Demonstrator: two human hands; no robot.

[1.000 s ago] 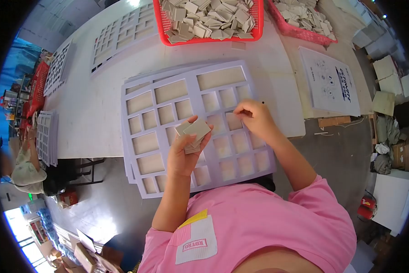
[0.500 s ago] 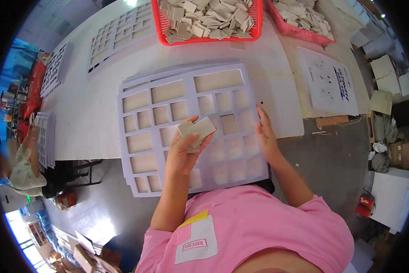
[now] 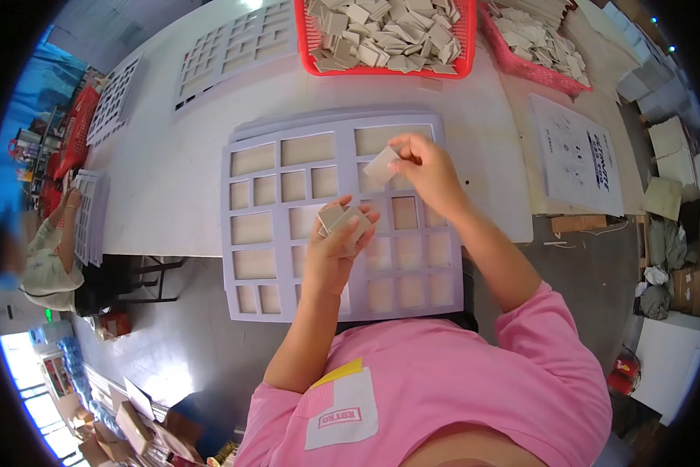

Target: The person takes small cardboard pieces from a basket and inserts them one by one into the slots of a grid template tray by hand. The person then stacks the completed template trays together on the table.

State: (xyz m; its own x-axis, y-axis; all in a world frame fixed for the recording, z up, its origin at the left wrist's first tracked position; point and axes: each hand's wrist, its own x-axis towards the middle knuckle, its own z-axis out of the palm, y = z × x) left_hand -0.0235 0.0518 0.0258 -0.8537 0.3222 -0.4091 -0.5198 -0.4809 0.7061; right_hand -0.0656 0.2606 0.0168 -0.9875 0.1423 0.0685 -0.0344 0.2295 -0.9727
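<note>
My left hand holds several small beige cards, fanned a little, over the middle of a white frame panel with rectangular openings. Pinched between the fingers of my right hand is one beige card, tilted above the upper right openings. The panel lies on top of other similar panels, whose edges show at the back. One opening right of my left hand looks darker than those around it. The palms and part of the panel's middle are hidden.
A red basket full of beige pieces stands at the back, with a pink-red basket to its right. A printed white board lies at the right. More panels are at the back left. A co-worker sits at the far left.
My right hand has gone from the panel, past its right edge, to above the upper right openings, now with a card in it. The view has shifted slightly; my left hand still holds its cards.
</note>
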